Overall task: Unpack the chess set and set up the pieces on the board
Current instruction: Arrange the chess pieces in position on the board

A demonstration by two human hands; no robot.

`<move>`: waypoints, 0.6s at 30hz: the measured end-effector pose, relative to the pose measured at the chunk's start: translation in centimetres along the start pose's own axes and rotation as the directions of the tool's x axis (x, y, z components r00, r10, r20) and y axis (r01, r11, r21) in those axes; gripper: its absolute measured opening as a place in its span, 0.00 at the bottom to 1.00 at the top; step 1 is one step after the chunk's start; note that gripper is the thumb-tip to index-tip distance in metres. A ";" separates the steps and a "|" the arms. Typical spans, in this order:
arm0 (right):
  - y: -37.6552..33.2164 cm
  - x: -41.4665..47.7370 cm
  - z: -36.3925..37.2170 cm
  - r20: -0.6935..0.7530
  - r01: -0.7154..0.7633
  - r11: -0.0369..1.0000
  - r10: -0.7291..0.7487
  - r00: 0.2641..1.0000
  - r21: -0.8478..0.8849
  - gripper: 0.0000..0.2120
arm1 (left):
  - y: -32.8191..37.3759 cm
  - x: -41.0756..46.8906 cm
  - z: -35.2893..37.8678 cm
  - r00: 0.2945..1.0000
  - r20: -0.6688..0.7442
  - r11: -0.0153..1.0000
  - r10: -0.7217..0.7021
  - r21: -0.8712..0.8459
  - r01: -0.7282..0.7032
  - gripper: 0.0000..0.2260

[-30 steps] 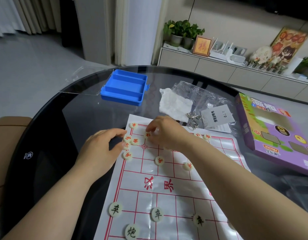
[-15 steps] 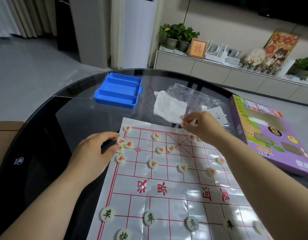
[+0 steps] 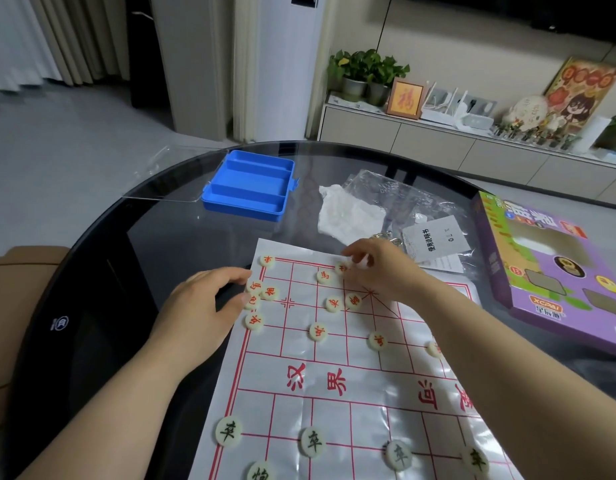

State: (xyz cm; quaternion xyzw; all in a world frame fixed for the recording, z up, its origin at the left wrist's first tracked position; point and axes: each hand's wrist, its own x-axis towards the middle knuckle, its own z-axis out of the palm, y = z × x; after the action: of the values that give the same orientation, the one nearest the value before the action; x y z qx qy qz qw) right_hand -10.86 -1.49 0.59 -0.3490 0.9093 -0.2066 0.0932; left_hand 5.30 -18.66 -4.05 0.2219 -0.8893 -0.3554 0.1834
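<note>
The white paper chess board [image 3: 341, 368], ruled in red lines, lies flat on the dark round glass table [image 3: 102, 271] in front of the person, and across its middle run large red characters, of which 汉 and 界 read clearly on the left half. Round cream pieces sit on it: red-lettered pieces [image 3: 318, 332] are spread over the far half, and green-lettered pieces [image 3: 311, 441] stand in a row along the near half, several of them marked 卒. The right hand [image 3: 379, 271] reaches to the far edge of the board, its fingertips curled down together around a red piece [image 3: 342, 268] on the back line; whether they actually pinch it cannot be told. The left hand [image 3: 202, 306] rests at the left edge of the board, fingers loosely bent and slightly apart, the fingertips touching a small cluster of red pieces [image 3: 260, 292] there. Beyond the board lie a crumpled white tissue [image 3: 348, 216], a clear plastic bag [image 3: 403, 195] and a white leaflet [image 3: 436, 237] printed 使用说明书. Farther left stands an open blue plastic case [image 3: 249, 187] with its clear lid [image 3: 168, 181] folded back. At the right edge of the table lies a purple game box [image 3: 556, 265] with an orange label reading XCPAI.
</note>
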 end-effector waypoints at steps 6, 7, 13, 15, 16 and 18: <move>-1.6 -0.3 0.3 0.052 0.127 0.976 -0.119 0.991 -0.177 0.16 | 0.2 0.0 0.0 1.000 -0.003 1.000 -0.001 0.016 0.001 0.14; -1.9 -0.2 0.5 0.059 0.122 0.970 -0.112 0.992 -0.211 0.17 | 0.2 0.0 0.0 1.000 -0.003 1.000 -0.002 0.017 0.002 0.14; -2.7 0.2 1.6 -0.035 0.058 0.937 -0.075 0.997 -0.343 0.17 | 0.3 -0.1 -0.2 1.000 0.006 1.000 -0.007 0.015 0.007 0.14; -2.9 0.2 1.6 -0.036 0.063 0.929 -0.082 0.996 -0.365 0.15 | 0.2 -0.1 -0.2 1.000 0.010 1.000 -0.008 0.008 0.007 0.14; -3.1 0.2 1.6 -0.029 0.073 0.927 -0.090 0.996 -0.367 0.15 | 0.3 -0.1 -0.2 1.000 0.011 1.000 -0.011 0.006 0.011 0.14; -3.3 0.2 1.7 0.003 0.103 0.931 -0.109 0.994 -0.349 0.14 | 0.3 -0.1 -0.2 1.000 0.007 1.000 -0.015 -0.003 0.015 0.14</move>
State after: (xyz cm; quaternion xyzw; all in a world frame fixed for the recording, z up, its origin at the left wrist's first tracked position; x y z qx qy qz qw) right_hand -8.49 -4.35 0.56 -0.4069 0.9121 -0.0498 0.0114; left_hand 5.42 -18.47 -3.74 0.2271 -0.8877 -0.3589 0.1780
